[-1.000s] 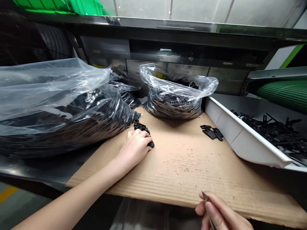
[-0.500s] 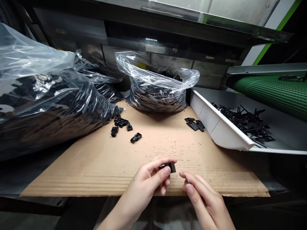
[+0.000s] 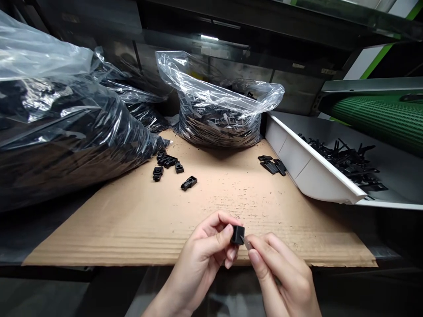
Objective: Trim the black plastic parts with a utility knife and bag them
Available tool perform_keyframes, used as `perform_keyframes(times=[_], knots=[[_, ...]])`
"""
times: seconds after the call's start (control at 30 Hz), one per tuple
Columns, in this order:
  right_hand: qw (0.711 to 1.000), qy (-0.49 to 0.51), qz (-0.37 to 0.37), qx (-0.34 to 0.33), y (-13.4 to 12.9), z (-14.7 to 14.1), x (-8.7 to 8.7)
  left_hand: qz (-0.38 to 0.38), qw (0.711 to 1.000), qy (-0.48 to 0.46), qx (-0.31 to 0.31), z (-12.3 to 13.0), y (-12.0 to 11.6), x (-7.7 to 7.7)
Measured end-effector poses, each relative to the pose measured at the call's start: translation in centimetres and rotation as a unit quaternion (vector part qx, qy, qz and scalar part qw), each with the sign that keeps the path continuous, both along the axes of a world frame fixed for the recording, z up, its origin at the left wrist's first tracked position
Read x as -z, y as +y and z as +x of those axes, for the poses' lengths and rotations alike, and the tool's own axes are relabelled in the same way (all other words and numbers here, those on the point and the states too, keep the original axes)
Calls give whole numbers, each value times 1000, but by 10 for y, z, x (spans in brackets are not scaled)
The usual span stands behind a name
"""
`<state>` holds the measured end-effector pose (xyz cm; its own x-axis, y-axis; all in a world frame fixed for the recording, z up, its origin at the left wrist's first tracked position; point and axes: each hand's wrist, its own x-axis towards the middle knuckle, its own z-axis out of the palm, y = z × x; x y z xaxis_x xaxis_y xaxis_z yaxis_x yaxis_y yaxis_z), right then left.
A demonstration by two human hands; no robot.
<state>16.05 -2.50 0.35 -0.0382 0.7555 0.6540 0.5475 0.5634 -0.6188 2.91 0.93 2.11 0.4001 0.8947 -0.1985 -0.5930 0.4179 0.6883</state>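
Near the front of the cardboard sheet [image 3: 132,220], my left hand [image 3: 206,246] pinches a small black plastic part [image 3: 238,235] between thumb and fingers, its blocky end facing right. My right hand [image 3: 277,268] is closed on a thin metal blade [image 3: 247,243], whose pointed tip meets the right side of the part. Most of the blade is hidden by the fingers. Beyond my hands lies a single black part [image 3: 189,183], with several similar black parts [image 3: 168,161] grouped farther left. Several flat black pieces [image 3: 272,165] lie to the right.
A large clear bag of black parts [image 3: 66,136] fills the left side. Another open bag [image 3: 218,119] stands at the back. On the right, a white tray [image 3: 310,176] holds black pieces beneath a green conveyor belt [image 3: 380,119]. Dark crumbs are scattered across the cardboard.
The blade in my right hand has moved left and now touches the black part. My left hand has turned the part slightly. The camera view has shifted a little.
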Motion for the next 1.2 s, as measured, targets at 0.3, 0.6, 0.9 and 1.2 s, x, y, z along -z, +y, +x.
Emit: perform_keyframes(times=[0.3,0.6,0.9,1.2], knots=[[999,-32,-25,23,5,12,-3,2,1000,-2,11,-2,-1,0],[983,128,-134,-13,-8,7,-13,-1,1000,-23,7,-2,0,-3],[980,80,-169,-74,7,-6,-21,-11,999,-36,2,-4,-1,-2],[964,96,-213,-128,7,-5,-21,-12,1000,-11,-9,-1,-1,-2]])
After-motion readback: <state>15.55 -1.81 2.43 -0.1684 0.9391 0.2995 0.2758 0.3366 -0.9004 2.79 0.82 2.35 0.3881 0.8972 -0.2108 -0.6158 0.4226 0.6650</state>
